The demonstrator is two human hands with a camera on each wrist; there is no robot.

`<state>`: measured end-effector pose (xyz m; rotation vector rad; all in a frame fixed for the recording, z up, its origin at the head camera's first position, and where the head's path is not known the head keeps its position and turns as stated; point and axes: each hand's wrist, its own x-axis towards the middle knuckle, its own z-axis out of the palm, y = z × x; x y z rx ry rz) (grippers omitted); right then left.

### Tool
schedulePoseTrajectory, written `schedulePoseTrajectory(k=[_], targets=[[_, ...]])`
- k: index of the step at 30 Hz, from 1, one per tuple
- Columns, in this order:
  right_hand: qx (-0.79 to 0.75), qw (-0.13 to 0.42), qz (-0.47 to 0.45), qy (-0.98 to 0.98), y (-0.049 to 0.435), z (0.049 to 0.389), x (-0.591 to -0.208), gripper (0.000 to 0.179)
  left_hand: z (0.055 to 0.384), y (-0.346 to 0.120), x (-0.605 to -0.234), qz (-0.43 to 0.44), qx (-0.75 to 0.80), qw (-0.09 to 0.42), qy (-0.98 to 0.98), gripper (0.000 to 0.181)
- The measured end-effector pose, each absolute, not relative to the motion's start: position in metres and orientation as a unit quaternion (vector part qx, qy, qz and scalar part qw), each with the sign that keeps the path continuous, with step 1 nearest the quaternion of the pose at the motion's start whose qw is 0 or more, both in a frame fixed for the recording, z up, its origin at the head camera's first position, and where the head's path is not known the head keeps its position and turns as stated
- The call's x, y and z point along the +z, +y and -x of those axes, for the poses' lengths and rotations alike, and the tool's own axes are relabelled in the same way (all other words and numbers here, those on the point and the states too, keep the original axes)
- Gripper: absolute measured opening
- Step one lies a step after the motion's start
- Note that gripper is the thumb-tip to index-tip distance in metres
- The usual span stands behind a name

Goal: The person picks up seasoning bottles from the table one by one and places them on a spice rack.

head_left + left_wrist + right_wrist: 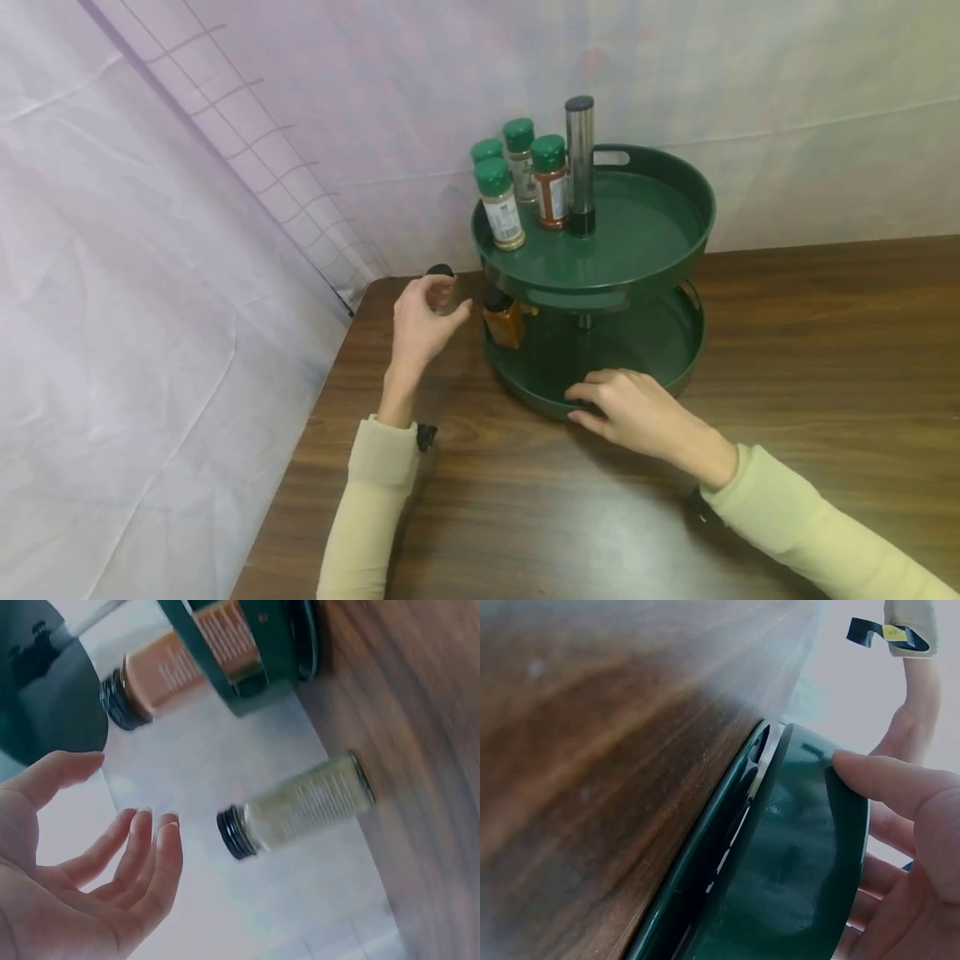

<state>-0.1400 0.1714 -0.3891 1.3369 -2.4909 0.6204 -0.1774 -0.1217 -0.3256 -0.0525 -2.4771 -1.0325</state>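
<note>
My left hand (426, 323) is raised at the left of the green two-tier turntable, its fingers loosely bent with nothing between them. In the left wrist view, a square glass spice bottle (311, 804) with a black cap and pale contents stands upright on the table, just beyond the fingertips. A similar bottle with orange-brown spice (504, 325) stands on the lower tier at its left side. My right hand (637, 412) pinches the front rim of the lower tier (525, 396). The thumb presses the outer wall (780, 862), and the other fingers reach over the rim.
On the upper tier (645, 225), several green-capped spice jars (501, 208) are grouped at the left, beside a metal post (581, 167). The wooden table (825, 350) ends at the left against a white cloth (150, 375). Another pale cloth (810, 100) hangs behind.
</note>
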Motion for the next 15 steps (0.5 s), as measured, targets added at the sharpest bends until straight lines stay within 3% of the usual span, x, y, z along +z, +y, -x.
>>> schedulePoseTrajectory(k=[5, 15], targets=[[0.213, 0.118, -0.458, -0.855, 0.171, 0.141, -0.388, 0.021, 0.180, -0.133, -0.325, -0.013, -0.373, 0.249, -0.894, 0.041], [0.213, 0.116, -0.461, -0.854, 0.167, 0.141, -0.386, 0.022, 0.192, -0.143, -0.334, -0.077, -0.376, 0.233, -0.894, 0.054]])
